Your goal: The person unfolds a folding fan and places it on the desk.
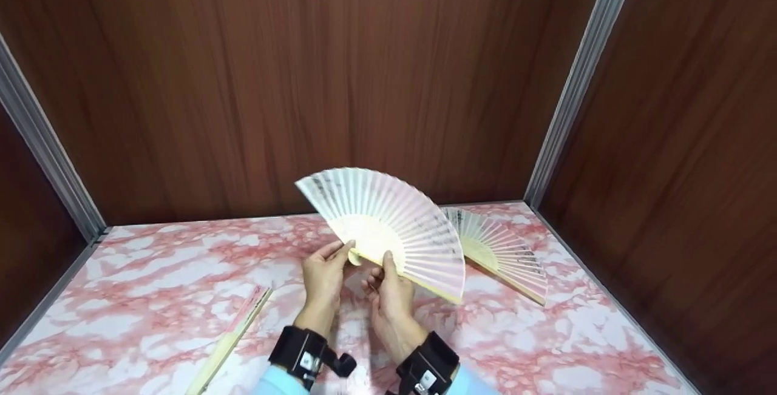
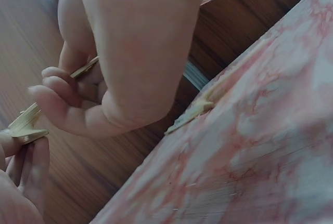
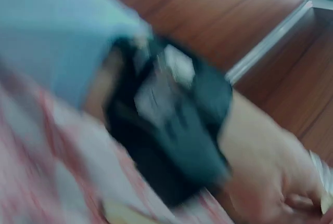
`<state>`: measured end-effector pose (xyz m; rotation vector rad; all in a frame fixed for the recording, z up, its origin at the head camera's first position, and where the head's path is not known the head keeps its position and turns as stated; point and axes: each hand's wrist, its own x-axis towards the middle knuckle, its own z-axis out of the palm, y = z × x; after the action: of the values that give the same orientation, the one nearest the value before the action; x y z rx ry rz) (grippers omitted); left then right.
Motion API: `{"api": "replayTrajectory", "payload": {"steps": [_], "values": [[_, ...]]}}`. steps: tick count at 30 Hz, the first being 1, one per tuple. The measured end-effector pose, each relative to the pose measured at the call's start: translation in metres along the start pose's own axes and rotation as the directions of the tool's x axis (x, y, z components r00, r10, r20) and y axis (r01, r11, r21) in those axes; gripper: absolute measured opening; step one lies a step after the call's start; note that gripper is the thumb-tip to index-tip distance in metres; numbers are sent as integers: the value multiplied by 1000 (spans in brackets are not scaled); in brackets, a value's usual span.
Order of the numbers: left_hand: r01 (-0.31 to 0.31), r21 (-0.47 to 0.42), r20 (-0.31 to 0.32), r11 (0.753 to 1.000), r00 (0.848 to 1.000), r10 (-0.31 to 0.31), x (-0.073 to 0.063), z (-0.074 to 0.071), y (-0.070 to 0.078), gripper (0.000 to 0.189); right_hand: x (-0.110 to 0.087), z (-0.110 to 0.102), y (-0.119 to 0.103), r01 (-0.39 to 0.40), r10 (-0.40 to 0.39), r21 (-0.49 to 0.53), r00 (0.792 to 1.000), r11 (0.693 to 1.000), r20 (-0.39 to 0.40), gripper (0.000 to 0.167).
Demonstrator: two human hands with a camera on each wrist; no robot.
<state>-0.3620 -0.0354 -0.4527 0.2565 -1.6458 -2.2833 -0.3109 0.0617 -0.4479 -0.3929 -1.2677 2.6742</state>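
Note:
An open folding fan (image 1: 388, 219), white shading to pink with pale ribs, is held up above the table. My left hand (image 1: 325, 270) pinches it at the narrow end where the ribs meet. Further along the lower edge, my right hand (image 1: 393, 298) grips the fan, thumb on the front face and other fingers curled behind. Its curled fingers also show in the left wrist view, around the edge stick. A second open fan (image 1: 510, 261) lies on the table to the right, partly hidden by the held one. Left of my hands lies a folded fan (image 1: 230, 340).
The table (image 1: 152, 298) has a red and white marbled top. A brown wood-grain panel (image 1: 303, 79) rises behind it, with more panels at both sides. Metal posts (image 1: 576, 79) stand at the back corners. Each wrist wears a black camera band (image 1: 428, 361).

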Motion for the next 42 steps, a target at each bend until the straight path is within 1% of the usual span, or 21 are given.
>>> {"api": "replayTrajectory", "payload": {"steps": [3,5,8,12,15,17,19,22,26,30,34,38,39,41,42], "values": [[27,3,44,1000,999,-27,8,3,-8,29,0,-2,9,-5,7,47,1000,999,-30,41],[35,32,65,999,997,-37,12,4,-14,29,1,-3,16,-13,16,71,999,997,-39,42],[59,66,87,996,994,-65,17,4,-22,28,3,-7,26,-34,37,77,999,996,-40,49],[37,146,74,989,996,-49,24,3,-29,26,7,-11,34,-56,57,60,998,997,-15,52],[9,233,66,973,997,-25,31,3,-33,25,11,-13,37,-65,65,50,998,997,4,53],[6,283,71,959,997,-27,34,2,-35,25,14,-15,39,-68,68,53,998,996,9,52],[15,311,82,950,996,-42,36,1,-37,27,16,-16,40,-64,64,66,998,996,4,48],[53,305,92,951,992,-85,37,-1,-40,29,18,-18,42,-39,40,86,999,996,-8,42],[102,288,92,952,987,-133,36,-3,-42,33,17,-18,46,-7,9,116,1000,993,-23,45],[130,280,86,951,983,-160,36,-1,-43,35,18,-19,49,-27,32,142,999,989,-28,50],[148,299,72,943,982,-177,36,0,-42,34,18,-22,50,-62,63,138,998,988,0,56],[113,414,56,903,987,-150,35,0,-39,31,18,-24,51,-64,62,134,998,989,18,57],[104,443,57,890,988,-144,36,-1,-39,30,18,-25,51,-62,60,133,998,989,20,57],[88,516,50,852,990,-132,38,-3,-38,29,18,-24,52,-65,63,131,998,989,24,57],[88,539,46,838,990,-134,39,-4,-38,28,18,-24,52,-70,67,131,997,989,28,58]]}}
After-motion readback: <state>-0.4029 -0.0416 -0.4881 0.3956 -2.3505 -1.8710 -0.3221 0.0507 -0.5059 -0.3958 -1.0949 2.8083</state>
